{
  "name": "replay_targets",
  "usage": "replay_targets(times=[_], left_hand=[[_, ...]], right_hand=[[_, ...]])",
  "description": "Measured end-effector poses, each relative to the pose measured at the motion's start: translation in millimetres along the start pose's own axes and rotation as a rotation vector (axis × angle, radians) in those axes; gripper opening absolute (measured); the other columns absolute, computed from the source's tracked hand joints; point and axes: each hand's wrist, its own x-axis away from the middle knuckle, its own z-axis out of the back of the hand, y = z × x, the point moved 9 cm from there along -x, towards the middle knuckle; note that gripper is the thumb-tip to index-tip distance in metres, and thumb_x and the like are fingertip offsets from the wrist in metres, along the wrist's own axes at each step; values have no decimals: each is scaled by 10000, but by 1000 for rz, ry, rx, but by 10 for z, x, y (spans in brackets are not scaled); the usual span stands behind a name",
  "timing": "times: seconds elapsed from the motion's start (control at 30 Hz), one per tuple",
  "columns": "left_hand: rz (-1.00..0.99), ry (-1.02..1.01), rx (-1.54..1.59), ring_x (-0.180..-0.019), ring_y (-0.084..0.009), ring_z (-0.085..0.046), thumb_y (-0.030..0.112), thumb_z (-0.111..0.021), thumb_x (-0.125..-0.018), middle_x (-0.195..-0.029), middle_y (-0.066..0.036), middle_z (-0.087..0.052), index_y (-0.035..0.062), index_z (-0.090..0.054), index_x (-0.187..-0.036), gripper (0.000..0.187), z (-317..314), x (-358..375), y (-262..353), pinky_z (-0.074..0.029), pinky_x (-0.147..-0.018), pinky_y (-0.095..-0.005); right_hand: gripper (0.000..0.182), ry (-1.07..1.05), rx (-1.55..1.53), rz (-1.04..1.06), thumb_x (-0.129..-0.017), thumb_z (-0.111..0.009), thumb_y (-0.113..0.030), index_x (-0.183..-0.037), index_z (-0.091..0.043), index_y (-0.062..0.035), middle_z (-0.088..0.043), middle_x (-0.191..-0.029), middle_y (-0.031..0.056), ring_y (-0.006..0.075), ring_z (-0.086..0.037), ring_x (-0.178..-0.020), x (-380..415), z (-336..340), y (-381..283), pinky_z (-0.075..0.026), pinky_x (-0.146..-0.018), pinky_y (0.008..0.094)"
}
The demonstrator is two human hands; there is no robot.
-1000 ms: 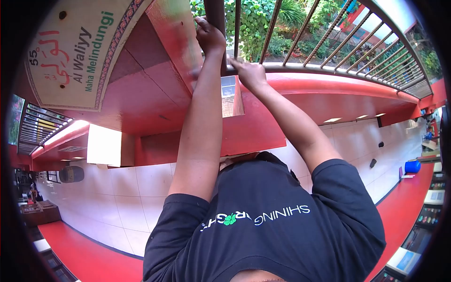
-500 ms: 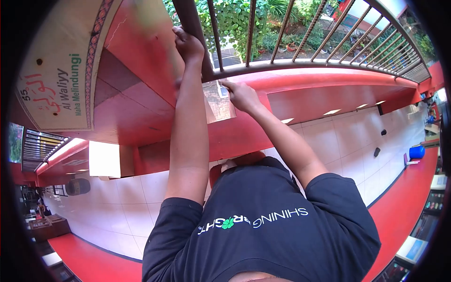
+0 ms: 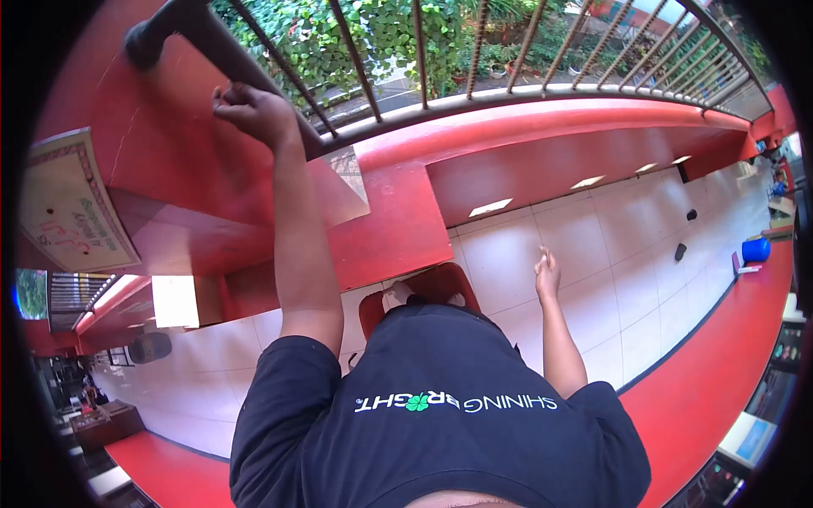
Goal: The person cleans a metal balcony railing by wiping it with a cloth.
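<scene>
My left hand (image 3: 261, 114) is raised beside the dark metal railing post (image 3: 233, 59), in front of the red wall. Its fingers are curled; whether they hold a small thing or touch the post is hidden. Away from the railing, my right hand (image 3: 548, 275) hangs above the pale tiled floor. The index finger there is stretched out, the others loosely bent, and nothing shows in it. Dark bars run from the post along the lower rail (image 3: 440, 110). My feet stand on a red stool (image 3: 457, 288) below.
A framed sign (image 3: 76, 207) with writing hangs on the red wall (image 3: 161, 127) to the left. Leafy plants (image 3: 364, 42) grow behind the bars. A red ledge (image 3: 398, 212) lies in front of me. To the far right stands a blue container (image 3: 755, 250).
My right hand has drawn back from the railing corner, down and to the right. My left hand appears farther left and a little lower. The view has shifted, showing the post's upper end.
</scene>
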Motion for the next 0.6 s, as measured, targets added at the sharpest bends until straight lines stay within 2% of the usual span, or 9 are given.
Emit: replay_targets(times=[0.13, 0.2, 0.27, 0.33, 0.37, 0.43, 0.5, 0.57, 0.6], left_hand=[[-83, 95, -99, -1193, -366, -594, 97, -398, -1050, -1326, -301, -517, -104, -280, -1405, 424, -35, -28, 311, -467, -1036, -411], [-426, 13, 176, -1265, -373, -562, 75, -399, -1029, -1355, -331, -496, -112, -257, -1424, 459, -249, 19, 1211, -473, -1071, -426], [-822, -11, 142, -1194, -396, -610, 63, -412, -1010, -1318, -355, -513, -124, -271, -1399, 455, -542, 293, 2310, -500, -1047, -437], [-861, 20, 58, -1153, -411, -633, 96, -446, -1009, -1306, -331, -545, -104, -336, -1377, 433, -889, 168, 2789, -506, -1029, -456], [-892, 35, -65, -1113, -427, -657, 129, -481, -1009, -1294, -308, -577, -85, -401, -1354, 414, -1066, 99, 2969, -512, -1010, -475], [-788, -112, -561, -1063, -457, -669, 283, -497, -1026, -1245, -251, -652, 7, -563, -1274, 377, -1726, -220, 2892, -505, -979, -519], [-565, -505, -740, -1094, -458, -655, 444, -431, -1036, -1203, -215, -692, 116, -666, -1203, 436, -2316, -168, 2657, -492, -967, -551], [-698, -692, -790, -1115, -462, -646, 500, -362, -1039, -1163, -249, -695, 149, -679, -1201, 500, -2811, 0, 2471, -493, -973, -547], [-688, -664, -780, -1147, -454, -637, 546, -358, -1027, -1173, -249, -694, 171, -685, -1222, 534, -2892, 59, 2516, -492, -988, -531]], right_hand=[[364, 85, 203, -192, -1084, -451, -227, -1361, -618, -58, -650, -967, 66, 109, -547, -698, 347, 1017, 1068, -548, -716, 289], [355, 182, 206, -266, -1089, -443, -220, -1354, -618, -61, -564, -734, 16, 98, -515, -613, 640, 1382, 1657, -506, -630, 298], [362, 223, 292, -232, -1082, -458, -264, -1340, -629, -77, -663, -771, 76, 141, -602, -621, 917, 1606, 1904, -519, -623, 338], [362, 117, 417, -335, -1076, -463, -296, -1318, -641, -92, -691, -755, 118, 169, -639, -620, 1100, 1724, 2091, -518, -616, 359], [361, 110, 452, -332, -1077, -465, -320, -1285, -660, -99, -654, -673, 95, 168, -605, -570, 1170, 1755, 2122, -507, -586, 358], [368, 140, 308, -387, -1076, -468, -352, -1263, -672, -109, -640, -664, 90, 169, -573, -533, 1263, 1807, 2485, -484, -529, 362], [376, 216, 238, -425, -1074, -472, -375, -1263, -673, -121, -622, -651, 79, 169, -540, -501, 1310, 1847, 2881, -462, -476, 361], [380, 236, 200, -488, -1073, -472, -378, -1274, -666, -120, -623, -656, 79, 169, -537, -496, 1398, 1811, 2736, -460, -460, 360], [385, 242, 182, -576, -1072, -472, -380, -1284, -659, -119, -624, -661, 79, 170, -534, -491, 1618, 1822, 2757, -458, -445, 358]])
